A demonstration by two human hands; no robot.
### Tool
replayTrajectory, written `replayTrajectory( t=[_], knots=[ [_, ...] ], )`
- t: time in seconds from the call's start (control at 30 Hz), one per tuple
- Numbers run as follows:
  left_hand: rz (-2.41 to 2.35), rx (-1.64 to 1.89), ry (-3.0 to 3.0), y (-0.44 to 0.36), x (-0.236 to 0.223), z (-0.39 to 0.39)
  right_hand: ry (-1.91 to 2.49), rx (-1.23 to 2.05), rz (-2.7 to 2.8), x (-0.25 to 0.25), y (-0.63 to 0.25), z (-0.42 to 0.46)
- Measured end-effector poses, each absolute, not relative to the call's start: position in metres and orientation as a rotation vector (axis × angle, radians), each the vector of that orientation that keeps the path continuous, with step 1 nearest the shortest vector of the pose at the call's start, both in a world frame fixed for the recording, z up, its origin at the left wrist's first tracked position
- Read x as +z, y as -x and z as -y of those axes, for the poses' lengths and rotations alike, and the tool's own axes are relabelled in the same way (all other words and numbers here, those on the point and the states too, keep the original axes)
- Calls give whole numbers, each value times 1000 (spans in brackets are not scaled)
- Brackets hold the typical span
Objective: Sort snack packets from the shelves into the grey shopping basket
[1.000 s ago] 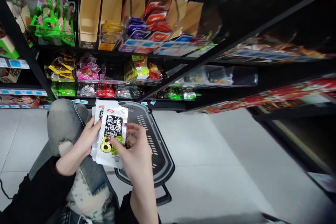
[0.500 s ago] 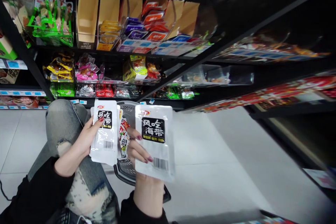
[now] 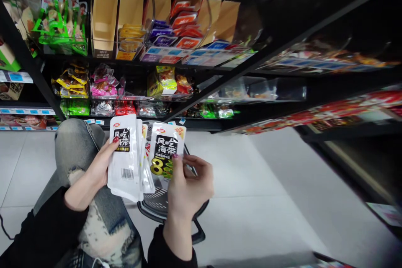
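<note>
My left hand (image 3: 99,169) was closed around a stack of white packets (image 3: 124,157) just left of the frame's middle, with my thumb lying across the black label on the front one. That front packet showed a barcode near its lower end, and others fanned out behind it to the right. My right hand (image 3: 188,184) pinched a single packet (image 3: 165,146) by its right side, near the middle of the frame, thumb on the front. Its black label and green and yellow picture faced me, just beside the stack; I could not tell whether the two touched. Below both was a dark basket (image 3: 153,203) on the pale floor (image 3: 251,176), partly hidden by the packets and my right hand. My jeans (image 3: 69,144) filled the lower left. Across the top ran dark shelves, with green bags (image 3: 61,29) at upper left, and cardboard boxes (image 3: 105,16) and orange packets (image 3: 185,29) at upper centre.
</note>
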State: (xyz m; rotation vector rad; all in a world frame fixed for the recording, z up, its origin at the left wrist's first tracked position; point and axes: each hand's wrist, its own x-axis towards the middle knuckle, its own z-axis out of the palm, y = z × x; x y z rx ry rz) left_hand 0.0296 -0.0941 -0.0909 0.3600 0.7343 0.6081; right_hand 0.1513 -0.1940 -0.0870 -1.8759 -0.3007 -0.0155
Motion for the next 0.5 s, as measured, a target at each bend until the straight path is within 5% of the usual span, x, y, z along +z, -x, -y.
replayTrajectory(
  t=[0.5],
  knots=[
    [-761, 564, -456, -30, -92, 94, 1762, 484, 694, -96, -137, 181]
  ],
)
